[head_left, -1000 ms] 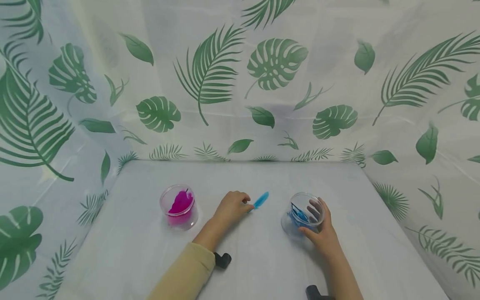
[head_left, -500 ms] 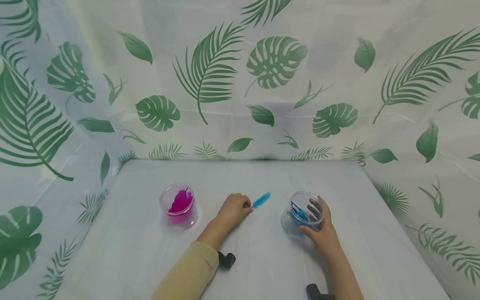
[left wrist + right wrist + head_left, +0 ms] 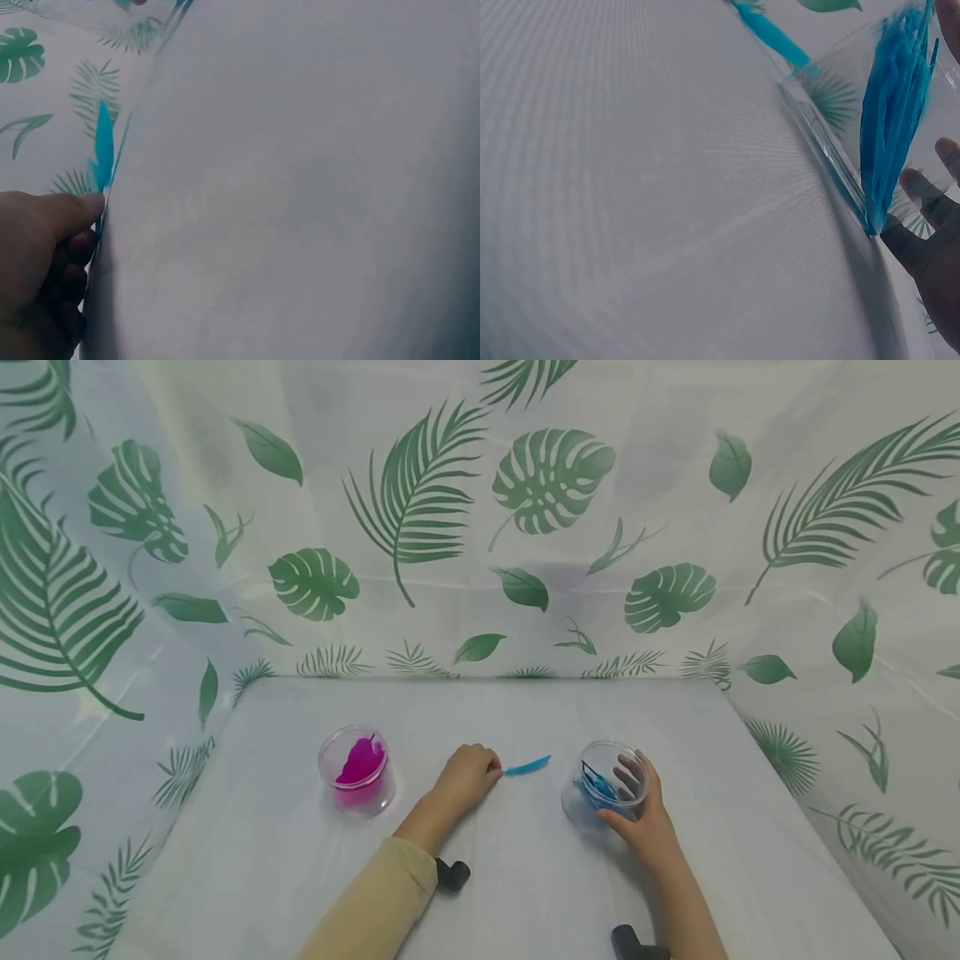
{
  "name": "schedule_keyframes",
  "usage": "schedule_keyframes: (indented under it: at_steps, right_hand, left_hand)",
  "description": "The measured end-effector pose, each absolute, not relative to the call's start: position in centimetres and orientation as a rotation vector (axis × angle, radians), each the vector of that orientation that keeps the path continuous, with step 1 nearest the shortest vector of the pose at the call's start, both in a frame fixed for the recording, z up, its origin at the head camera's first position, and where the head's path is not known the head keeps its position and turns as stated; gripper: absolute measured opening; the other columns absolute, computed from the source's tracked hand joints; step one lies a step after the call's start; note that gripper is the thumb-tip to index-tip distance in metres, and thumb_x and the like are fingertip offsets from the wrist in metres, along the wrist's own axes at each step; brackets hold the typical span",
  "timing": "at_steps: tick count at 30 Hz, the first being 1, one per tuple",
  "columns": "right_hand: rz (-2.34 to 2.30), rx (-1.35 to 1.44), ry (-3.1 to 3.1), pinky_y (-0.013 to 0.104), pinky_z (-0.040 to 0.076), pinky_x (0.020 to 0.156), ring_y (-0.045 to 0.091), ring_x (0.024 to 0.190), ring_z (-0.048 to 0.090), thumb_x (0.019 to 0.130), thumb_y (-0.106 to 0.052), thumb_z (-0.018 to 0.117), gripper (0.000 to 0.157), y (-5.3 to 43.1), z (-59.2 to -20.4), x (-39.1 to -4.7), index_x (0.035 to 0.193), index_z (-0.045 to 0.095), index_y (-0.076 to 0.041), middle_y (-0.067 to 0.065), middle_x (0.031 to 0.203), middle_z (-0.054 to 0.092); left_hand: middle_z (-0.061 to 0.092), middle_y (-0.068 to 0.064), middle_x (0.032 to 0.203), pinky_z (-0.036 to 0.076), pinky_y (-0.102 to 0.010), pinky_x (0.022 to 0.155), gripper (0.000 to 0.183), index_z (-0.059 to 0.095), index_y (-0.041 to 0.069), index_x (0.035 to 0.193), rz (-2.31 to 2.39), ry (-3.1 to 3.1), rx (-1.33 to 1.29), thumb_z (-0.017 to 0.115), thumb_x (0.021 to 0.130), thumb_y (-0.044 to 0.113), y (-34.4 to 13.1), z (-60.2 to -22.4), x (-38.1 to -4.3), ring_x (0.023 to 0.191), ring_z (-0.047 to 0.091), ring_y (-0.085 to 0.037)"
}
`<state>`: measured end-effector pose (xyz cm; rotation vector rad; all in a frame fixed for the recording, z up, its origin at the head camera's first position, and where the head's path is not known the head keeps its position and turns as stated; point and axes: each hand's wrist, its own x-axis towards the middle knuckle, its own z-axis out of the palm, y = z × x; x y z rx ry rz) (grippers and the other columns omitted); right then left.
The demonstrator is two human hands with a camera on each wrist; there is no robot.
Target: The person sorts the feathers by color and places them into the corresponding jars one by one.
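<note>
Between thumb and fingertips, my left hand [image 3: 467, 777] pinches a slim blue feather [image 3: 528, 767] by its quill end. In the left wrist view the feather [image 3: 103, 142] stands up from the thumb tip. To its right, my right hand [image 3: 651, 831] holds a round clear plastic cup [image 3: 572, 810], thumb at the near side and fingers round the right side. Inside that cup lie several blue feathers [image 3: 600, 788], seen as a bundle of blue feathers [image 3: 892, 112] in the right wrist view. The cup's wall partly covers the right fingers.
Left of my left hand stands a second clear cup [image 3: 378, 803] with bright pink feathers [image 3: 362, 762] in it. Both cups are on a white table [image 3: 487, 710]. A leaf-printed sheet [image 3: 420, 635] hangs behind and on both sides. Each wrist carries a black camera mount [image 3: 453, 875].
The blue feather in my left hand has swung from slanting up and right to lying nearly level, its tip toward the right cup. My right hand stays on its cup.
</note>
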<state>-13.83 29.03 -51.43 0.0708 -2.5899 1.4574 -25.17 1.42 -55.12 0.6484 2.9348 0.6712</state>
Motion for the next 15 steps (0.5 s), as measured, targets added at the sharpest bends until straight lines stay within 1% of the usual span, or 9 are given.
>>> schedule_keyframes:
  at_steps: [6, 11, 15]
  right_hand:
    - [1.475, 0.083, -2.58, 0.067, 0.028, 0.111, 0.048, 0.142, 0.032, 0.079, -0.003, 0.08, 0.114, 29.1, -51.6, -14.0, 0.159, 0.002, -0.026, 0.019, 0.16, 0.027]
    - [1.47, 0.096, -2.576, 0.067, 0.029, 0.11, 0.048, 0.142, 0.033, 0.079, -0.003, 0.08, 0.113, 29.1, -51.5, -13.9, 0.159, 0.002, -0.025, 0.02, 0.159, 0.028]
    - [1.47, 0.096, -2.576, 0.067, 0.029, 0.11, 0.049, 0.142, 0.033, 0.079, -0.002, 0.08, 0.114, 29.1, -51.5, -13.9, 0.159, 0.002, -0.024, 0.02, 0.159, 0.028]
  left_hand:
    - [0.064, 0.004, 0.093, 0.048, -0.03, 0.084, 0.014, 0.07, 0.017, 0.102, 0.726, 2.881, 0.676, 0.062, 0.097, 0.028, 1.0, -54.8, -25.5, 0.093, 0.056, -0.014]
    - [0.067, 0.003, 0.095, 0.05, -0.031, 0.087, 0.014, 0.068, 0.016, 0.101, 0.798, 2.857, 0.724, 0.06, 0.099, 0.027, 0.5, -54.4, -26.0, 0.094, 0.059, -0.015]
    - [0.069, 0.002, 0.094, 0.049, -0.031, 0.085, 0.013, 0.067, 0.015, 0.1, 0.86, 2.848, 0.761, 0.061, 0.098, 0.026, 0.2, -53.3, -26.6, 0.092, 0.059, -0.015]
